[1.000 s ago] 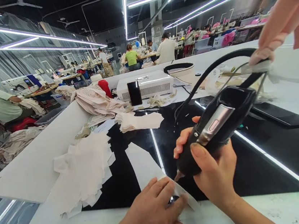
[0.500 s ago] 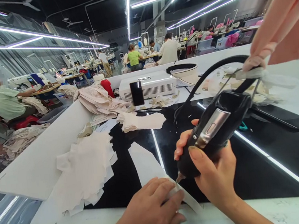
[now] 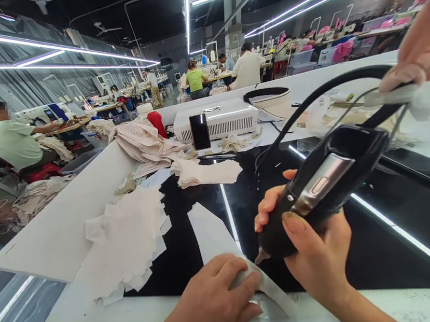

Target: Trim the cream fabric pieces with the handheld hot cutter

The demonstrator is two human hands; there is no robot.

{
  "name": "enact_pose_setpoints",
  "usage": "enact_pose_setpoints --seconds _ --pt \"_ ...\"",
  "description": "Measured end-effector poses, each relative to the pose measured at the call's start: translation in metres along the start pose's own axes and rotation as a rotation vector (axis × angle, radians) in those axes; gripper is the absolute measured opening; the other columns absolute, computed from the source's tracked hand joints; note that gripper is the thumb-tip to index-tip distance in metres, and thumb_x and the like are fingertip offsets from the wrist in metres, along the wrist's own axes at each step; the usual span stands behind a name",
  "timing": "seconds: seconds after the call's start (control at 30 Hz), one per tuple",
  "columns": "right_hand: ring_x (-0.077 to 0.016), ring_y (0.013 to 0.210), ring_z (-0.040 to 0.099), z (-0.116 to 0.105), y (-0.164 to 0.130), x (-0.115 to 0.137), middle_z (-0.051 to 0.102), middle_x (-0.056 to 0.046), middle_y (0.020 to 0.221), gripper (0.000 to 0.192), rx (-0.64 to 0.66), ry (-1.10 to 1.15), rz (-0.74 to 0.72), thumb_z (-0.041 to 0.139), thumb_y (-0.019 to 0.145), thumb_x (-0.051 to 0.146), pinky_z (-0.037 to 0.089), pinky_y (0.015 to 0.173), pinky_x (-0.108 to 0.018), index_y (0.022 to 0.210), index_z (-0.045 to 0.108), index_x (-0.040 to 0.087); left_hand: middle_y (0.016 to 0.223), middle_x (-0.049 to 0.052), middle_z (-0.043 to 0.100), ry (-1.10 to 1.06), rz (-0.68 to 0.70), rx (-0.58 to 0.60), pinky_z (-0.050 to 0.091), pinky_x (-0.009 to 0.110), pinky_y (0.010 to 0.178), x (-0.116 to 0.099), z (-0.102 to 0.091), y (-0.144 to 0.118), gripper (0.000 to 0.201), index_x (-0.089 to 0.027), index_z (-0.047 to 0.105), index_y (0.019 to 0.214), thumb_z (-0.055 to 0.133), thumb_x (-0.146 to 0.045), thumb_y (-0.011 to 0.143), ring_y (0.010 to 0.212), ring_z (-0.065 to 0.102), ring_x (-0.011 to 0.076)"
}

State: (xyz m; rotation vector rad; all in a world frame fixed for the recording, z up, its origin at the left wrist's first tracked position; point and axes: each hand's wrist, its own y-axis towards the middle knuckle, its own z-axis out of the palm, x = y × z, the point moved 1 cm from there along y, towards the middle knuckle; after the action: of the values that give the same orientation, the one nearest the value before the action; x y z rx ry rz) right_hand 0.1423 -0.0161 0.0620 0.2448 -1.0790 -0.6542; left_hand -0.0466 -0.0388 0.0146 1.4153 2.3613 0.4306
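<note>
My left hand lies on a long white piece, which looks like fabric or paper, with its fingers spread and pressing down. A narrow curved strip of it runs out past the fingers to the right. My right hand wraps around a black corded handheld tool with a silver panel and button. Its narrow metal tip points down beside the piece's right edge, close to my left fingertips; whether it touches is unclear. A pale pink, blurred shape hangs at the tool's cord; I cannot tell what it is.
Stacked pale cut pieces lie left, another stack ahead. Behind stand a phone, a vented white box and heaped fabric. The tool's black cable arches over the glossy black surface. People work at machines farther off.
The tool has leaned farther to the right, its rear end swinging outward with the cord. My left hand stays on the white piece. The whole view has shifted slightly.
</note>
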Motion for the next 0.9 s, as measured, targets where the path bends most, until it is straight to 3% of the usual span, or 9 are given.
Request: enact_pose_setpoints --seconds 0.07,0.63,0.9 --pt "-0.0138 0.065 0.070 0.0007 0.0029 -0.0025 0.075 0.005 0.089 0.040 -0.007 0.001 0.004 0.091 0.094 0.040 0.063 0.059 -0.026 0.125 0.069 0.031 0.120 0.010 0.071 -0.007 -0.008 0.006 0.067 0.035 0.102 0.0001 0.0009 -0.0008 0.029 -0.016 0.065 0.133 0.060 -0.041 0.118 0.111 0.073 0.0234" --pt "-0.0150 0.064 0.068 0.0040 0.0029 -0.0040 0.073 0.004 0.089 0.044 0.003 -0.023 0.008 0.088 0.094 0.034 0.062 0.058 -0.028 0.131 0.065 0.031 0.121 0.010 0.073 -0.032 0.009 -0.005 0.063 0.034 0.111 -0.0016 0.0030 0.0031 0.031 -0.013 0.065 0.135 0.074 -0.032 0.112 0.119 0.072 0.0222" --pt "-0.0154 0.066 0.069 0.0043 0.0033 -0.0031 0.074 0.004 0.089 0.043 -0.006 -0.018 0.009 0.089 0.094 0.037 0.063 0.059 -0.028 0.131 0.067 0.030 0.120 0.010 0.074 -0.030 0.022 -0.003 0.064 0.033 0.110 -0.0020 0.0006 0.0047 0.024 -0.013 0.065 0.133 0.067 -0.027 0.115 0.117 0.072 0.0210"
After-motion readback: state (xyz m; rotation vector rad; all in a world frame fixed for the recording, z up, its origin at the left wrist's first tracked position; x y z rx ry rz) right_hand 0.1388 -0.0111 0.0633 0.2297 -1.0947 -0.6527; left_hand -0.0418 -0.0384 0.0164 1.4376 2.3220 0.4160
